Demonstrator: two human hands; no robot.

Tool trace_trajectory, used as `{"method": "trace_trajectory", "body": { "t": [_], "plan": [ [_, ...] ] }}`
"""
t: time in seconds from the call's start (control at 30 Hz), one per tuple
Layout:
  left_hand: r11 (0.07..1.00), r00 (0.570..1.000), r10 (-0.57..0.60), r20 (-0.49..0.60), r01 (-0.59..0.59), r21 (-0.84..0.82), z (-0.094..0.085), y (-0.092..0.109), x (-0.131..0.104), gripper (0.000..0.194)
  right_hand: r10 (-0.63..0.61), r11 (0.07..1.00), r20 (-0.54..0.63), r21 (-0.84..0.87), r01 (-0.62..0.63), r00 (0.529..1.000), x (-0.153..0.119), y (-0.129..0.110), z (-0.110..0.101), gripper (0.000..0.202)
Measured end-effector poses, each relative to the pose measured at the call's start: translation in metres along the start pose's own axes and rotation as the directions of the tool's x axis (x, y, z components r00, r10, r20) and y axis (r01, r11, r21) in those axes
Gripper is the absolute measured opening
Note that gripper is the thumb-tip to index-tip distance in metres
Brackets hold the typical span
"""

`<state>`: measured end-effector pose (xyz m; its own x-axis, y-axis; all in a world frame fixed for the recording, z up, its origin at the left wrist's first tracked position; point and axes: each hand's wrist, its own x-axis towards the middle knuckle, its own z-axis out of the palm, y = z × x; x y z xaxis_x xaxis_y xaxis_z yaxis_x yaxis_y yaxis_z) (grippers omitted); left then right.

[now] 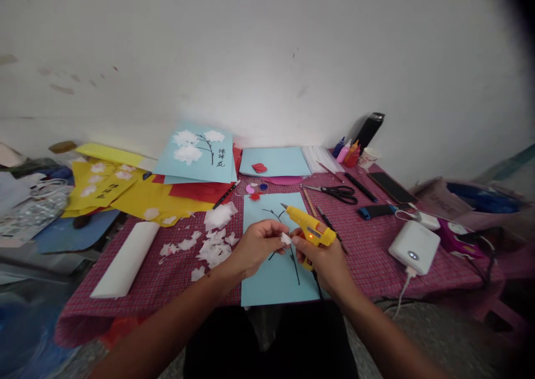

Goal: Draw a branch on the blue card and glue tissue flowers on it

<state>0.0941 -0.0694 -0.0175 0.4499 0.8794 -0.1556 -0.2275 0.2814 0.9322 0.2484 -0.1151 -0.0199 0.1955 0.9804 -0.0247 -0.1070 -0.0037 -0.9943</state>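
Note:
My left hand (261, 246) pinches a small scrap of white tissue paper (286, 238) above a light blue sheet (263, 287). Dark painted branches run across that sheet, partly hidden by my hands. In my right hand (324, 256) is a yellow hot glue gun (311, 223), its nozzle pointing up and to the left and a small orange light glowing on its side. The right thumb and fingertips reach close to the tissue scrap; whether they touch it is hard to see. Loose white tissue pieces (214, 248) lie left of the sheet.
At the back stands a blue picture with white paper blossoms (188, 154). Black scissors (338, 192), a utility knife (376, 210), a phone (392, 188) and a white power bank (414, 247) lie to the right. A white paper roll (127, 259) rests at left.

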Motion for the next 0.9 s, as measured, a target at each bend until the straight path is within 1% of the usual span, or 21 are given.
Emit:
{"method": "trace_trajectory", "body": {
  "t": [0.17,0.3,0.5,0.67,0.9],
  "plan": [
    [0.999,1.000,-0.022,0.018,0.022,-0.034,-0.0001,-0.0005,-0.0003,0.024,-0.029,0.999,-0.025,-0.038,0.028,0.999,0.0002,0.0020,0.0008,0.026],
    [0.995,0.998,-0.053,0.042,0.057,-0.087,-0.0011,0.0008,-0.0025,0.028,-0.068,0.994,-0.032,-0.087,0.065,0.997,-0.0003,0.0041,0.0007,0.024],
    [0.995,0.995,-0.026,0.098,0.035,-0.094,-0.0041,0.0002,-0.0037,0.032,-0.126,0.985,-0.061,-0.128,0.117,0.990,-0.0004,0.0058,0.0013,0.025],
    [0.997,0.996,-0.024,0.083,0.030,-0.072,-0.0028,-0.0024,-0.0038,0.035,-0.128,0.984,-0.085,-0.134,0.116,0.988,0.0001,0.0090,0.0011,0.024],
    [1.000,0.998,-0.002,0.058,0.004,-0.031,-0.0033,-0.0041,-0.0027,0.029,-0.117,0.983,-0.071,-0.147,0.105,0.991,-0.0003,0.0082,0.0015,0.022]
  ]
}}
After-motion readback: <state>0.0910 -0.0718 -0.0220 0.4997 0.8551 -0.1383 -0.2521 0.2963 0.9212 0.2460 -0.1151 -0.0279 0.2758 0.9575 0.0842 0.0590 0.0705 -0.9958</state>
